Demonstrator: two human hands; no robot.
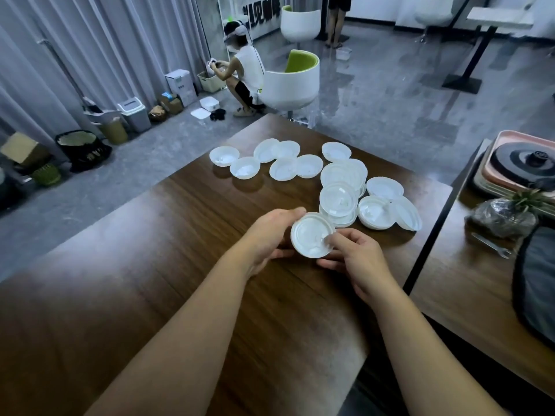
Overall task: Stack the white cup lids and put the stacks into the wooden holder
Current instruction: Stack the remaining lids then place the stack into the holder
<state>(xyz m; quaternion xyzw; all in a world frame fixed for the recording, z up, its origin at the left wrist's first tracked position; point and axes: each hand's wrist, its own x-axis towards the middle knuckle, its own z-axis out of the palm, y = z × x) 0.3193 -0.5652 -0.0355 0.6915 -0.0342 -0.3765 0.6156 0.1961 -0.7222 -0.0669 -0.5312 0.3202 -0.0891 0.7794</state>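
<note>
Both hands meet over the near middle of the desk [180, 235] on one white lid [312, 235]. Left hand [270, 235] is curled around the lid's left rim, thumb tip over the far edge, fingers underneath and hidden from me. Right hand [354, 256] pinches the right rim, thumb on the top face, the other fingers folded below. The lid is tilted toward the camera and appears lifted off the desk; whether it is a single lid or a thin stack I cannot tell from this angle. Just beyond it sits a short stack [338, 202], with more lids crowded to its right and a loose row [264, 162] of singles farther back, well apart from the hands. No wooden holder is in view, so I judge the step to be stacking, with most of the work ahead. To do it well, I would check the lid's orientation first, since some on the desk seem to lie rim up and others face up, and they will only nest if all face the same way. I would then grip by the rim only, level the lid, centre it over the near stack and press lightly until it seats. Thin plastic probably flexes, so a hard squeeze may warp it. I would also keep stacks short enough for one hand to steady them.
</note>
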